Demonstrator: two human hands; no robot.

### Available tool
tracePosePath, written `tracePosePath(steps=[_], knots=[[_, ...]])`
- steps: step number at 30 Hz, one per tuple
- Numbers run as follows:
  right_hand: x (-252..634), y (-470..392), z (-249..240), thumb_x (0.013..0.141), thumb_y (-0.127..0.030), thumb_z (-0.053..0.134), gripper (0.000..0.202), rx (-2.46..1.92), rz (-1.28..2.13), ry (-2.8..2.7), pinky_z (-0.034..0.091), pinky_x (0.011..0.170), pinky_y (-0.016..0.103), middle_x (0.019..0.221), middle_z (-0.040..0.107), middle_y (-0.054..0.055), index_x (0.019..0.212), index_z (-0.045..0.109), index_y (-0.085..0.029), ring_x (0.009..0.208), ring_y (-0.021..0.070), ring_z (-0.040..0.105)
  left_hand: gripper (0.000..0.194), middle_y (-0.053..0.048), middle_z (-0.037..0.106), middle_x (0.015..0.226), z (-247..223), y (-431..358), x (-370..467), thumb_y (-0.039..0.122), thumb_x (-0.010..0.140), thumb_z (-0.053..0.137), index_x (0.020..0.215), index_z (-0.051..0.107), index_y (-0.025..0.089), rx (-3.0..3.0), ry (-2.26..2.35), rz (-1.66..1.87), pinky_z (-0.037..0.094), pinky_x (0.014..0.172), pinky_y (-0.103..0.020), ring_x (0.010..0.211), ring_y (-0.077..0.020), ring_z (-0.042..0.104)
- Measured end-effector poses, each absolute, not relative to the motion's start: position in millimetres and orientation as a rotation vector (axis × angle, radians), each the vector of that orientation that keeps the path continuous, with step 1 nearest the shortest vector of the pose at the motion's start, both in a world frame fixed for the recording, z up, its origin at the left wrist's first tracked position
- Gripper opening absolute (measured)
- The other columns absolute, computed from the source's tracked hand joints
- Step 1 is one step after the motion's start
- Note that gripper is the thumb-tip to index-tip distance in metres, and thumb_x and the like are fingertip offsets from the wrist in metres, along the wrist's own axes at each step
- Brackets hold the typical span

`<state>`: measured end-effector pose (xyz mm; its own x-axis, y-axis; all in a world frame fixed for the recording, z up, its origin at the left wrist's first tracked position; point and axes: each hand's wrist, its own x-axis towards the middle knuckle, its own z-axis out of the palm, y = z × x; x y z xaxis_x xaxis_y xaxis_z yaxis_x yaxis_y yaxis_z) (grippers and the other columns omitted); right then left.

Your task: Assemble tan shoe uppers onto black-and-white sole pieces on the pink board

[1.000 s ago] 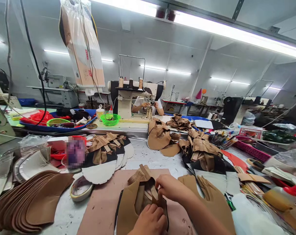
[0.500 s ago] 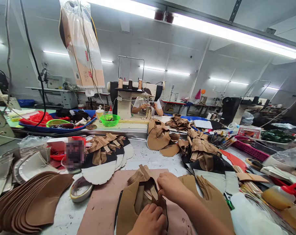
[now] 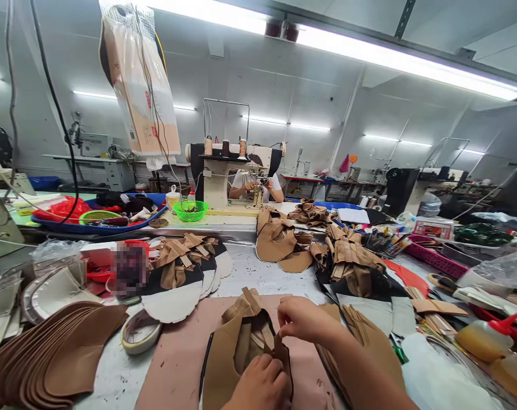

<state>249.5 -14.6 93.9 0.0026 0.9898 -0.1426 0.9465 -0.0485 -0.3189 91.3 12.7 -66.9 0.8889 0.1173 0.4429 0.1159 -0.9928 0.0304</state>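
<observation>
A tan leather shoe upper (image 3: 221, 360) with a black edge lies on a pink board (image 3: 177, 347) in front of me. My left hand (image 3: 262, 382) rests on its lower right part, fingers curled and gripping it near the inner opening. With thumb and forefinger together, my right hand (image 3: 300, 320) pinches the upper's raised right-hand edge. Folded strips (image 3: 250, 302) stick up from its far end. The fingertips of my left hand are partly hidden against the leather.
Brown leather pieces (image 3: 66, 347) are fanned at the left, beside a tape roll (image 3: 141, 336). More tan uppers (image 3: 352, 256) are piled at the right, near glue bottles (image 3: 483, 341). A person works at a sewing machine (image 3: 218, 185) across the table.
My right hand has shifted slightly up and to the right at the upper's edge. My left hand stays nearly in the same place on the upper.
</observation>
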Motion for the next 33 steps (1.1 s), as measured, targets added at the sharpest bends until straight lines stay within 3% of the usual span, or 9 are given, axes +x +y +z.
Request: tracePosePath(steps=[6,9,12,24,29,33], knots=[[244,-20,88,0.060,-0.012,0.058,0.008,-2.064,0.589,-2.071,0.026,0.051,0.022,0.069,0.059,0.000,0.064,0.060,-0.019,0.064,0.0134,0.048,0.020,-0.003,0.060,0.086,-20,17,94,0.011,0.068,0.055,0.085,0.049,0.020,2.282,0.755,0.733,0.045,0.066,-0.027,0.077,-0.0167,0.055],[244,-21,78,0.057,-0.011,0.055,0.008,-2.036,0.602,-2.001,0.025,0.050,0.021,0.061,0.055,-0.003,0.060,0.055,-0.018,0.059,0.0115,0.045,0.020,-0.003,0.063,0.089,10,23,103,0.010,0.068,0.053,0.085,0.053,0.020,2.120,0.773,0.694,0.044,0.073,-0.030,0.084,-0.0193,0.056],[249,-23,69,0.057,-0.011,0.054,0.009,-1.993,0.654,-1.871,0.025,0.050,0.020,0.059,0.052,-0.004,0.059,0.049,-0.018,0.058,0.0105,0.044,0.011,-0.001,0.065,0.076,22,28,109,0.011,0.070,0.050,0.074,0.056,0.020,2.082,0.757,0.574,0.044,0.068,-0.029,0.075,-0.0181,0.058],[255,-33,60,0.057,-0.001,0.048,0.020,-1.818,0.726,-1.796,0.028,0.053,0.020,0.063,0.049,-0.005,0.064,0.043,-0.019,0.062,0.0104,0.043,0.011,0.000,0.063,0.069,11,33,112,0.011,0.068,0.050,0.063,0.057,0.019,2.128,0.793,0.523,0.040,0.064,-0.028,0.068,-0.0173,0.056],[251,-48,42,0.065,-0.004,0.050,0.016,-1.751,0.603,-1.582,0.040,0.063,0.022,0.070,0.055,-0.002,0.068,0.047,-0.019,0.069,0.0125,0.051,0.013,0.001,0.062,0.072,10,47,108,0.010,0.072,0.045,0.072,0.054,0.020,2.103,0.898,0.508,0.042,0.063,-0.025,0.070,-0.0159,0.058],[232,-65,-1,0.070,-0.003,0.048,0.025,-1.725,0.392,-1.815,0.044,0.083,0.030,0.097,0.063,0.004,0.085,0.059,-0.020,0.093,0.0183,0.056,0.015,0.003,0.063,0.071,14,58,114,0.006,0.070,0.047,0.070,0.054,0.020,2.163,0.872,0.401,0.042,0.063,-0.022,0.071,-0.0145,0.058]])
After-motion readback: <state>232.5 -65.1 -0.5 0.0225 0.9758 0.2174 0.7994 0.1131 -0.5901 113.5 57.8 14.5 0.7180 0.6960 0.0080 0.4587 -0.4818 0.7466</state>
